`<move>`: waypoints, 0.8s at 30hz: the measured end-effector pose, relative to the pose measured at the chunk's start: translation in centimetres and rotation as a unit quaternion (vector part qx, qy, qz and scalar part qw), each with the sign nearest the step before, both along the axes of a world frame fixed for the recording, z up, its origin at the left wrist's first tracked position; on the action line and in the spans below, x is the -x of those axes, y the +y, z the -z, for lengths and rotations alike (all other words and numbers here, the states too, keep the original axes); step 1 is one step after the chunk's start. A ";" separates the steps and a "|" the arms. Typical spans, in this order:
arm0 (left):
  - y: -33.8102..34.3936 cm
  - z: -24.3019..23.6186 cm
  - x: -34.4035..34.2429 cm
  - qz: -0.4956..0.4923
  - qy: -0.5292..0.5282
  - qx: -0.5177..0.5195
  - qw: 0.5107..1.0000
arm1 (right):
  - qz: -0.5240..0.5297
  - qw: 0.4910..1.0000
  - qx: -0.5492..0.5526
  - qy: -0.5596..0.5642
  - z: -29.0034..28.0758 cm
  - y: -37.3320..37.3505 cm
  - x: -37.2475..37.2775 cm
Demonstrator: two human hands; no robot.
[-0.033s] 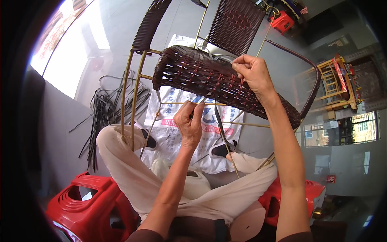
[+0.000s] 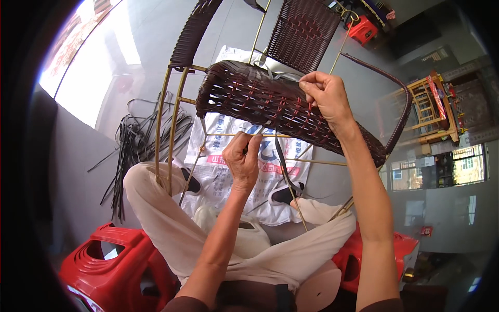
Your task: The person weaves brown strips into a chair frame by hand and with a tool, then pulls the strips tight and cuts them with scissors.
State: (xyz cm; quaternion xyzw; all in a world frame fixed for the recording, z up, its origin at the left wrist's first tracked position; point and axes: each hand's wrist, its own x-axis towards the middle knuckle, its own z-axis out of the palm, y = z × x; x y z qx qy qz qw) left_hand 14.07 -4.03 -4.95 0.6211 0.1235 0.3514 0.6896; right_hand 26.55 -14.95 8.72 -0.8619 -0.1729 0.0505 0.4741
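Note:
A chair with a brass-coloured metal frame (image 2: pixel 172 125) leans before me, its seat woven from dark brown and reddish strips (image 2: pixel 249 96). My right hand (image 2: pixel 327 99) is closed in a pinch at the far edge of the seat, where a loose dark flat strip (image 2: pixel 286 76) loops up to its fingertips. Below the near edge of the seat, my left hand (image 2: pixel 241 161) is curled with thumb against fingers, close to a thin frame rail (image 2: pixel 221 135). What it grips, if anything, is hidden. Another dark strip (image 2: pixel 281 158) hangs from the weave to its right.
A bundle of loose dark strips (image 2: pixel 132 140) lies on the floor at left. A printed white sack (image 2: pixel 208 177) is spread beneath the chair. Red plastic stools (image 2: pixel 112 260) stand at both sides of me. The woven chair back (image 2: pixel 301 34) and wrapped armrests (image 2: pixel 188 39) rise beyond the seat.

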 end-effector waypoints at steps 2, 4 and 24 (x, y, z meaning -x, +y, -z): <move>0.4 0.1 0.1 0.001 -0.005 -0.011 1.000 | 0.013 0.998 -0.068 -0.009 -0.6 0.4 1.0; 0.1 0.1 0.1 0.005 -0.013 -0.019 1.000 | -0.014 0.997 -0.077 -0.018 -1.4 0.0 2.2; -0.1 -0.5 0.5 0.006 -0.013 -0.010 1.000 | -0.180 0.846 0.378 -0.329 -4.8 4.5 9.6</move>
